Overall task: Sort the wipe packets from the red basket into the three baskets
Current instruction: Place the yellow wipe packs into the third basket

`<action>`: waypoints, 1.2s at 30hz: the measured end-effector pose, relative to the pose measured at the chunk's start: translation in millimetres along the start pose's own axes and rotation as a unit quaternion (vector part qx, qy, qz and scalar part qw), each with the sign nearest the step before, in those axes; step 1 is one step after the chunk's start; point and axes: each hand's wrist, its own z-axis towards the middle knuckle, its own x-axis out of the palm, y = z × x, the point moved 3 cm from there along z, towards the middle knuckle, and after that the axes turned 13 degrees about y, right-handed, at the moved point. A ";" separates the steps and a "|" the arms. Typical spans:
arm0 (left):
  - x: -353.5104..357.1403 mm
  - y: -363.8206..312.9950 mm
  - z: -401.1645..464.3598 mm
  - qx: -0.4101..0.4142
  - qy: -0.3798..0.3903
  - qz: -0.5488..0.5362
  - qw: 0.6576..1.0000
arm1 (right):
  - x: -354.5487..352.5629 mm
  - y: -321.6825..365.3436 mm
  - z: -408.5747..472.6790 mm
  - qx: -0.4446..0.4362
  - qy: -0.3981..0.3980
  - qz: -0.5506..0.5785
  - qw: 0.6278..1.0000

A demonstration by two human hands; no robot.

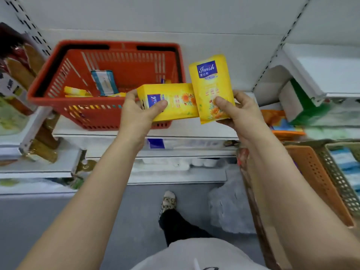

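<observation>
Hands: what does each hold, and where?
Left hand grips a yellow packet at its left end; right hand another yellow packet at its bottom.

Packet in my right hand (pixel 241 114): yellow packet (pixel 210 84), "Iwish" on blue badge.
Packet in my left hand (pixel 136 114): yellow pack (pixel 175 102), badge half hidden, "...ish".

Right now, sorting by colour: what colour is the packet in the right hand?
Yellow, with a blue logo patch, packet in the right hand; head view.

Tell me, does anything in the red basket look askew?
Yes. In the red basket, a blue and white packet stands tilted on end against the back wall, while the yellow packets beside it lie flat. Nothing looks spilled or torn.
</observation>
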 end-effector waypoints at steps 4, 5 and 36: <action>39.5 26.5 -58.5 -0.029 0.016 -0.014 0.999 | -32.5 -24.5 -72.2 0.025 -0.023 -0.003 0.999; 50.7 32.3 -70.8 -0.039 0.022 -0.017 0.999 | -40.8 -27.7 -87.9 0.027 -0.031 0.001 0.999; 456.6 117.3 -102.8 -0.131 0.030 0.024 0.991 | -443.6 -52.4 -182.1 0.123 -0.040 -0.033 0.991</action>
